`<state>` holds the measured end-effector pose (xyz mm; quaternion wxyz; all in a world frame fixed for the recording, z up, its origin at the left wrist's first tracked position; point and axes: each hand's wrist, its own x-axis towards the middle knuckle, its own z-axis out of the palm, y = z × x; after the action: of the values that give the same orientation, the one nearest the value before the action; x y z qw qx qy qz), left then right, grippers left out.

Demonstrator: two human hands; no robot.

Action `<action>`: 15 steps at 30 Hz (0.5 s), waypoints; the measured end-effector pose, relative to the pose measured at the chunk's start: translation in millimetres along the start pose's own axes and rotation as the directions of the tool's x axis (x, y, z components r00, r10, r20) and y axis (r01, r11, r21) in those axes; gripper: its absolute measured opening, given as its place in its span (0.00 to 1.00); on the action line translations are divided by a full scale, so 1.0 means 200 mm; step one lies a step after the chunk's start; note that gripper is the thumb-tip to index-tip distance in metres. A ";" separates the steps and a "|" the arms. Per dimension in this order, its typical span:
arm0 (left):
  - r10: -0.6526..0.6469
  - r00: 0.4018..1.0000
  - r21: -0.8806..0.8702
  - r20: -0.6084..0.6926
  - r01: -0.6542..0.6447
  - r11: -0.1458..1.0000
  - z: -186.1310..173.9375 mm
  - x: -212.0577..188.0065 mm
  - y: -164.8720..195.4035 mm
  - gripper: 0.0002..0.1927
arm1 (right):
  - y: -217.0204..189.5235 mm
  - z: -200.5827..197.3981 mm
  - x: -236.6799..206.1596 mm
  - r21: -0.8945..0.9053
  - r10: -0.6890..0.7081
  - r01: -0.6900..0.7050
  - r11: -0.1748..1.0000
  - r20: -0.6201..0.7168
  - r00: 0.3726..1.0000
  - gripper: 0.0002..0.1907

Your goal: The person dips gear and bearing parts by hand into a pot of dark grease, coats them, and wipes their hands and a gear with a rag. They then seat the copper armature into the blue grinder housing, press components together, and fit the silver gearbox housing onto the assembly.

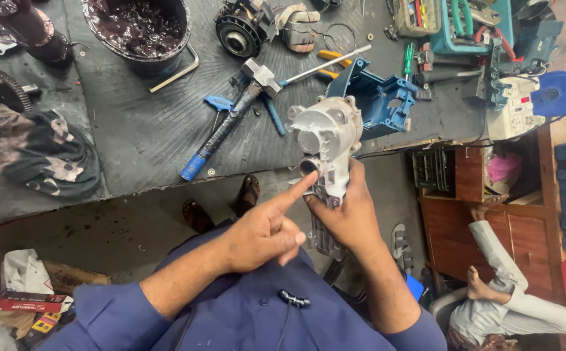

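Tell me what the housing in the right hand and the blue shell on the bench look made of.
Housing, in the right hand: probably cast aluminium, judging by its pale grey matt surface and moulded ribs and bosses. Blue shell: probably moulded plastic, from its uniform blue colour, thin walls and slight sheen.

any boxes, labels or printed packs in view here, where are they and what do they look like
Red box: bottom left on the floor by the person's left sleeve; long, flat, red with pale print.
Small printed pack: just below the red box; yellow with mixed colours, partly hidden.
White meter: right end of the bench; boxy, off-white with red marks, face too small to read.
No lit screens show.
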<state>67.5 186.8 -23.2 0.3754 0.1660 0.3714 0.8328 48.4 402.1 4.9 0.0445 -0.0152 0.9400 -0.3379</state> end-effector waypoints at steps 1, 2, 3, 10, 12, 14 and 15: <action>-0.020 0.999 0.069 -0.025 0.021 0.997 0.00 0.00 0.02 0.47 | 0.00 0.00 0.00 -0.004 0.003 -0.003 1.000 -0.007 1.000 0.45; -0.035 0.998 0.139 -0.051 0.042 0.989 -0.01 0.00 0.05 0.47 | 0.00 -0.01 0.00 -0.008 0.002 -0.002 1.000 -0.014 1.000 0.45; -0.052 0.994 0.339 -0.093 0.080 0.937 -0.01 0.00 0.07 0.47 | 0.00 -0.01 0.00 -0.016 0.009 -0.009 1.000 -0.022 1.000 0.45; 0.089 0.992 0.979 -0.089 0.070 0.191 -0.05 0.05 0.19 0.47 | 0.00 -0.05 0.02 0.008 0.015 -0.015 1.000 -0.016 1.000 0.43; 0.111 0.993 0.999 -0.044 0.041 0.025 -0.06 0.05 0.20 0.46 | 0.01 -0.05 0.03 0.019 0.045 -0.045 0.999 0.002 0.999 0.42; 0.125 0.992 0.995 0.000 0.012 -0.095 -0.08 0.05 0.21 0.45 | 0.02 -0.05 0.03 0.020 0.108 -0.108 0.994 0.024 0.994 0.42; 0.090 0.996 0.989 0.007 0.007 -0.147 -0.10 0.04 0.22 0.45 | 0.02 -0.04 0.03 0.040 0.100 -0.101 0.994 0.041 0.994 0.42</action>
<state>28.7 164.4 -3.5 0.0806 0.3775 0.8792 0.2793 41.6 410.8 8.1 0.0801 0.0266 0.9313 -0.3544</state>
